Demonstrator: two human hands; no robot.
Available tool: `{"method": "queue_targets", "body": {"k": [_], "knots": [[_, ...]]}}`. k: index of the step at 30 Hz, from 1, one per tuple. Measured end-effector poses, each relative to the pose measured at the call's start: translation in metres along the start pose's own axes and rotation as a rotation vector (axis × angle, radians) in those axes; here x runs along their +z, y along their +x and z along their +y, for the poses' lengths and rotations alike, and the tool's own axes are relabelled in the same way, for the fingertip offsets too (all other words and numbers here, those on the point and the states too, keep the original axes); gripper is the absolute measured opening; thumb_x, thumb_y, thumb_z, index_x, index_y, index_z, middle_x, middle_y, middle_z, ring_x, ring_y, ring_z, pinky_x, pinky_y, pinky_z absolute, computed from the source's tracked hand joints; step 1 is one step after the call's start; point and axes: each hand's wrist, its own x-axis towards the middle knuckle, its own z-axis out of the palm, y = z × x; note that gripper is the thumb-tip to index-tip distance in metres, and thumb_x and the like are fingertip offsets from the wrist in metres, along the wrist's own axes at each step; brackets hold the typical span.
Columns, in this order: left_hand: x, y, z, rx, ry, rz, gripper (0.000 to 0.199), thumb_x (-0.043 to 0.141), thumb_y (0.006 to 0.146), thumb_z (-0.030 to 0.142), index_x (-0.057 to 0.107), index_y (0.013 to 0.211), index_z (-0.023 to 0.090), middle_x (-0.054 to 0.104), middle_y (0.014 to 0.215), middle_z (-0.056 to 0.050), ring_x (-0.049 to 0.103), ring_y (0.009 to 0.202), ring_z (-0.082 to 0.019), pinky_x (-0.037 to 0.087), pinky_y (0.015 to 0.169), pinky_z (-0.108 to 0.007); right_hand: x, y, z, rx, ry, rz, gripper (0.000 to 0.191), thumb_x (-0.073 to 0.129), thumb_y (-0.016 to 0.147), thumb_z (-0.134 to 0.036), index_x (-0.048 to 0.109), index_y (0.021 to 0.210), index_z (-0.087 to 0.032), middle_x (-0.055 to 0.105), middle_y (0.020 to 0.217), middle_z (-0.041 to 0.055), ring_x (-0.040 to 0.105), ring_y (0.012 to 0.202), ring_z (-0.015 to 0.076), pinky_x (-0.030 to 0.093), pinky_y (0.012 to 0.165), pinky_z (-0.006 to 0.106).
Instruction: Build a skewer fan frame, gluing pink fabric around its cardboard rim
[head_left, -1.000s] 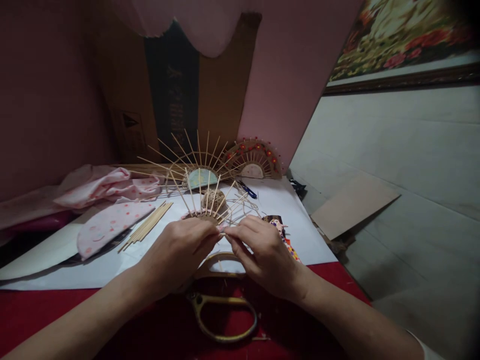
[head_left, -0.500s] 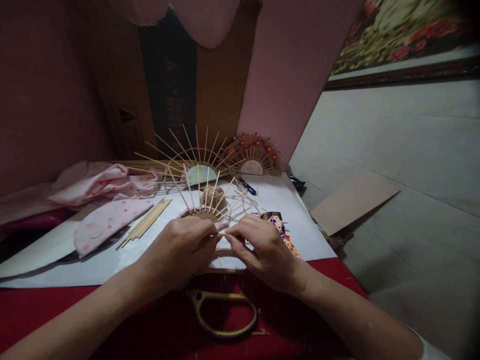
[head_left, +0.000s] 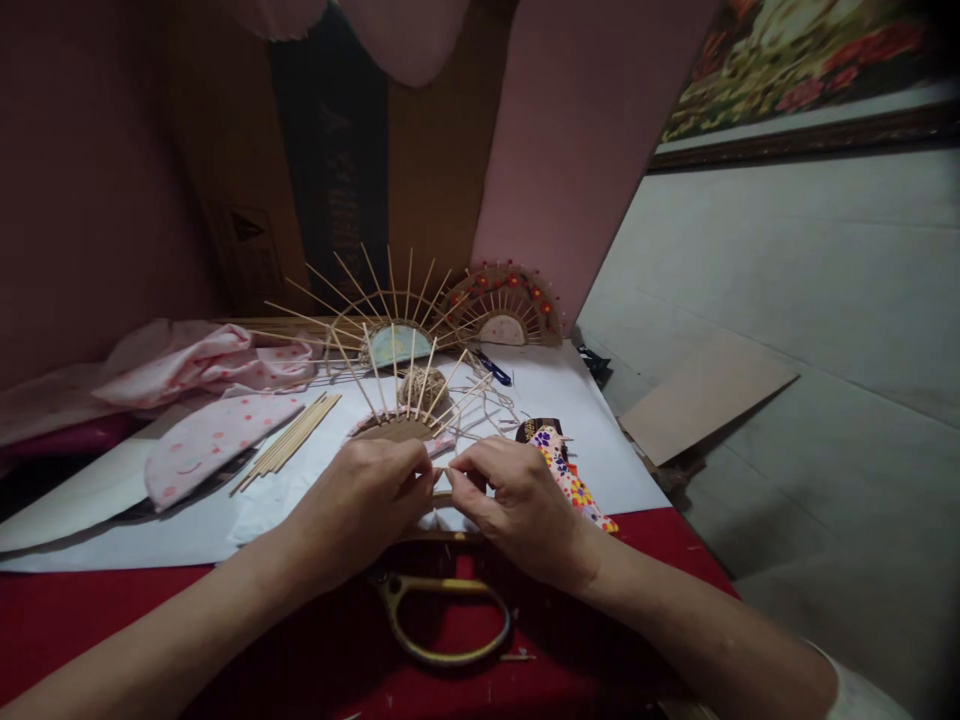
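Observation:
My left hand [head_left: 375,500] and my right hand [head_left: 517,500] meet fingertip to fingertip over the near edge of the white sheet, both pinched. What lies between the fingertips is too small to make out. Just beyond my left hand rests a brown half-round piece [head_left: 397,428] with several thin sticks fanning out from its curved edge. A ball of twine [head_left: 424,388] sits behind those sticks. Below my hands, scissors with brass-coloured handles [head_left: 450,660] lie on the red cloth [head_left: 592,640], their blades hidden.
Loose sticks [head_left: 289,440] and dotted pink fabric [head_left: 214,440] lie left. Behind stand a fan with a green centre [head_left: 397,345] and a flowered brown fan [head_left: 502,328]. A blue-handled tool [head_left: 495,370] and a flowered piece [head_left: 566,470] lie right.
The camera view has shifted slightly. My hands remain pinched close together, and more of the brown half-round piece and the flowered piece now shows.

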Motion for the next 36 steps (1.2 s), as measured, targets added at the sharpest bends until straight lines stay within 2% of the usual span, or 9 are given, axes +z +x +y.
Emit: {"method": "queue_targets", "body": {"k": [9, 14, 17, 19, 21, 25, 27, 31, 36], "knots": [[0.006, 0.000, -0.002, -0.071, 0.028, -0.034, 0.027, 0.048, 0.080, 0.015, 0.050, 0.053, 0.018, 0.050, 0.045, 0.004, 0.041, 0.042, -0.009, 0.029, 0.045, -0.022, 0.006, 0.000, 0.002, 0.051, -0.037, -0.010, 0.020, 0.049, 0.083, -0.014, 0.056, 0.063, -0.016, 0.059, 0.061, 0.0016, 0.052, 0.058, 0.0118, 0.037, 0.058, 0.025], [0.010, -0.001, -0.001, -0.110, 0.053, 0.004, 0.028, 0.050, 0.077, 0.016, 0.047, 0.049, 0.019, 0.045, 0.041, 0.005, 0.038, 0.039, -0.009, 0.027, 0.043, -0.023, 0.013, 0.001, 0.003, 0.048, -0.141, 0.022, 0.022, 0.047, 0.083, -0.015, 0.055, 0.063, -0.016, 0.059, 0.061, 0.0034, 0.052, 0.060, 0.0139, 0.037, 0.060, 0.027], [0.008, 0.001, -0.002, -0.074, 0.045, 0.024, 0.028, 0.048, 0.080, 0.016, 0.050, 0.052, 0.019, 0.049, 0.044, 0.004, 0.041, 0.041, -0.010, 0.029, 0.044, -0.023, 0.009, 0.006, 0.004, 0.049, -0.122, -0.018, 0.021, 0.047, 0.084, -0.015, 0.056, 0.065, -0.015, 0.060, 0.063, 0.0037, 0.053, 0.062, 0.0143, 0.039, 0.062, 0.028], [0.004, 0.002, -0.004, -0.050, -0.015, 0.044, 0.024, 0.048, 0.081, 0.014, 0.054, 0.058, 0.018, 0.053, 0.049, 0.003, 0.045, 0.045, -0.010, 0.033, 0.045, -0.022, 0.004, 0.010, 0.007, 0.031, -0.032, -0.073, 0.019, 0.048, 0.086, -0.016, 0.059, 0.071, -0.015, 0.063, 0.069, 0.0044, 0.056, 0.067, 0.0142, 0.040, 0.065, 0.027], [-0.001, 0.004, -0.006, -0.099, -0.175, 0.038, 0.019, 0.050, 0.080, 0.014, 0.056, 0.062, 0.018, 0.055, 0.051, 0.003, 0.048, 0.047, -0.010, 0.037, 0.046, -0.022, 0.000, 0.012, 0.011, 0.041, 0.114, -0.101, 0.015, 0.050, 0.087, -0.017, 0.062, 0.077, -0.015, 0.065, 0.074, 0.0038, 0.057, 0.070, 0.0134, 0.041, 0.066, 0.026], [-0.009, 0.008, -0.011, -0.422, -0.705, -0.094, 0.021, 0.053, 0.082, 0.028, 0.059, 0.065, 0.017, 0.059, 0.057, 0.000, 0.056, 0.050, -0.013, 0.048, 0.046, -0.024, -0.002, 0.013, 0.021, 0.249, 0.523, -0.101, 0.014, 0.053, 0.086, -0.019, 0.062, 0.076, -0.016, 0.058, 0.063, -0.0017, 0.052, 0.059, 0.0103, 0.041, 0.058, 0.024], [-0.012, 0.010, -0.012, -0.537, -0.870, -0.134, 0.026, 0.054, 0.082, 0.034, 0.059, 0.064, 0.016, 0.060, 0.059, -0.001, 0.057, 0.051, -0.013, 0.050, 0.047, -0.025, -0.001, 0.013, 0.023, 0.352, 0.744, -0.109, 0.012, 0.054, 0.085, -0.021, 0.062, 0.078, -0.015, 0.054, 0.059, -0.0033, 0.048, 0.054, 0.0093, 0.041, 0.054, 0.023], [-0.016, 0.011, -0.009, -0.602, -1.007, -0.141, 0.026, 0.057, 0.082, 0.033, 0.059, 0.063, 0.015, 0.060, 0.060, -0.001, 0.056, 0.054, -0.012, 0.049, 0.049, -0.023, -0.001, 0.012, 0.022, 0.398, 1.011, -0.118, 0.010, 0.058, 0.082, -0.023, 0.061, 0.084, -0.014, 0.055, 0.061, -0.0029, 0.050, 0.053, 0.0090, 0.042, 0.053, 0.024], [-0.016, 0.010, -0.006, -0.622, -1.072, -0.154, 0.026, 0.055, 0.083, 0.035, 0.060, 0.066, 0.016, 0.061, 0.060, 0.000, 0.055, 0.054, -0.011, 0.047, 0.049, -0.023, 0.000, 0.010, 0.022, 0.368, 1.058, -0.114, 0.016, 0.059, 0.081, -0.023, 0.059, 0.095, -0.016, 0.057, 0.061, -0.0028, 0.053, 0.055, 0.0100, 0.045, 0.054, 0.024]]}}
